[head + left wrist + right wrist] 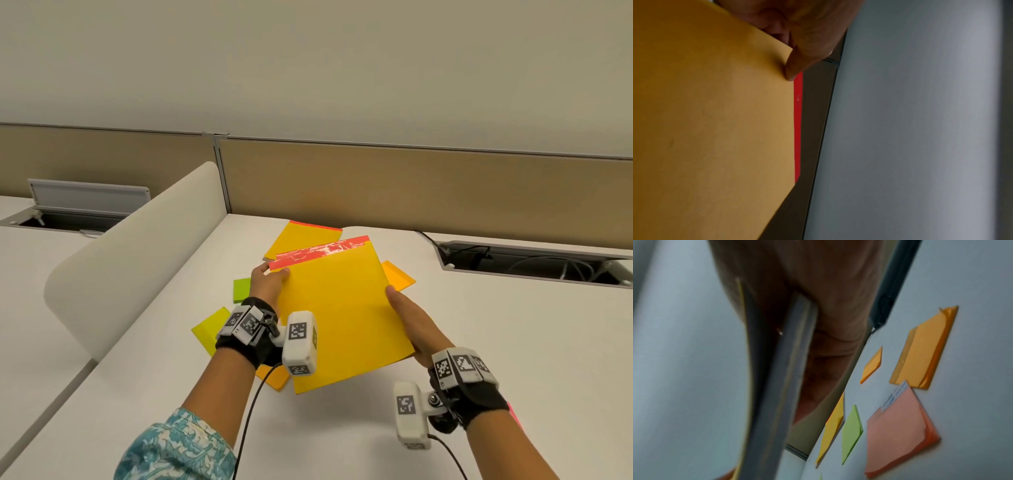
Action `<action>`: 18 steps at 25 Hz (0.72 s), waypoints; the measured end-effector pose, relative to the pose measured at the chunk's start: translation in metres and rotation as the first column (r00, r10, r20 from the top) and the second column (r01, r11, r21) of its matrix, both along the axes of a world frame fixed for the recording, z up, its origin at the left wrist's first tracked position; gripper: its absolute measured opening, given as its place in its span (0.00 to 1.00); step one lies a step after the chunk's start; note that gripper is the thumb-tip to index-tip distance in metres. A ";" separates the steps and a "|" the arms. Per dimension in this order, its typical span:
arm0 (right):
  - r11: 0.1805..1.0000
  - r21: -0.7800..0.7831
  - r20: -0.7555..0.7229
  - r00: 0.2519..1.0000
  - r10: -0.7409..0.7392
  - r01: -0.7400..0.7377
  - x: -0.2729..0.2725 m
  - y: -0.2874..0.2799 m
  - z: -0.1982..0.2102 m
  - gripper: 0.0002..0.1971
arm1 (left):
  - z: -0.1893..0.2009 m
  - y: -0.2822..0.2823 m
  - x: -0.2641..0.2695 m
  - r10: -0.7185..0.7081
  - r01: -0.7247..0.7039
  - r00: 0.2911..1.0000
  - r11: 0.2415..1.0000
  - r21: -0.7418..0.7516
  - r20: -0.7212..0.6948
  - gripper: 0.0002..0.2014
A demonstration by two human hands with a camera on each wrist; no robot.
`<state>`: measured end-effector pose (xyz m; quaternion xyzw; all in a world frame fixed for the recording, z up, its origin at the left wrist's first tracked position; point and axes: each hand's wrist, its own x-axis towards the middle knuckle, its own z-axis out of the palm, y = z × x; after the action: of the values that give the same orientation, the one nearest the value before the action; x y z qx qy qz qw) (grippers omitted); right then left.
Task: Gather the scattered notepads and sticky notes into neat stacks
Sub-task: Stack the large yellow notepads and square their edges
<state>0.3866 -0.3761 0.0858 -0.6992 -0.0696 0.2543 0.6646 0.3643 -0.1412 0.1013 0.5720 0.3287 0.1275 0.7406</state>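
Observation:
Both hands hold a large yellow notepad [339, 315] with a torn red top strip, tilted above the white desk. My left hand [274, 272] pinches its top left corner; in the left wrist view the thumb [797, 65] presses on the pad [715, 129]. My right hand [394, 298] grips the right edge [777, 386]. On the desk lie a second yellow notepad [305, 240], orange sticky notes [399, 275], a green pad [241, 289], a yellow-green pad [209, 329] and an orange pad [274, 377]. A pink pad [898, 434] shows in the right wrist view.
A rounded white divider [137, 246] stands on the left side of the desk. An open cable tray [534, 263] with wires sits at the back right, and another one [68, 216] at the far left. A tan partition panel [411, 185] closes the back.

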 end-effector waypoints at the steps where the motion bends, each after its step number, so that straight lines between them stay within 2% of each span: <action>1: 0.998 -0.066 0.066 0.998 0.013 -0.008 0.001 0.000 -0.001 0.13 | 0.000 -0.004 -0.001 0.000 -0.001 0.999 1.000 0.028 0.050 0.23; 3: 0.994 -0.106 0.195 0.981 0.015 0.005 0.005 0.000 -0.003 0.19 | 0.001 -0.015 -0.002 -0.051 0.035 0.986 0.994 0.100 0.159 0.23; 6: 0.997 -0.045 0.270 0.962 -0.048 0.062 0.007 0.001 0.000 0.23 | 0.006 -0.032 -0.008 -0.130 0.078 0.961 0.974 0.211 0.245 0.19; 11: 0.980 0.080 0.349 0.916 -0.198 0.181 0.005 -0.002 0.004 0.14 | 0.010 -0.046 -0.016 -0.173 0.077 0.923 0.958 0.275 0.343 0.15; 13: 0.966 0.101 0.383 0.887 -0.258 0.238 0.007 -0.003 0.004 0.11 | 0.011 -0.052 -0.017 -0.200 0.092 0.921 0.946 0.311 0.335 0.15; 18: 0.960 0.099 0.434 0.857 -0.279 0.262 0.005 -0.003 0.002 0.11 | 0.003 -0.063 -0.014 -0.201 0.048 0.920 0.909 0.415 0.336 0.14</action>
<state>0.3919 -0.3789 0.0878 -0.7291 -0.1252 -0.0091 0.6728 0.3502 -0.2044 0.1047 0.6963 0.1121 0.2490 0.6638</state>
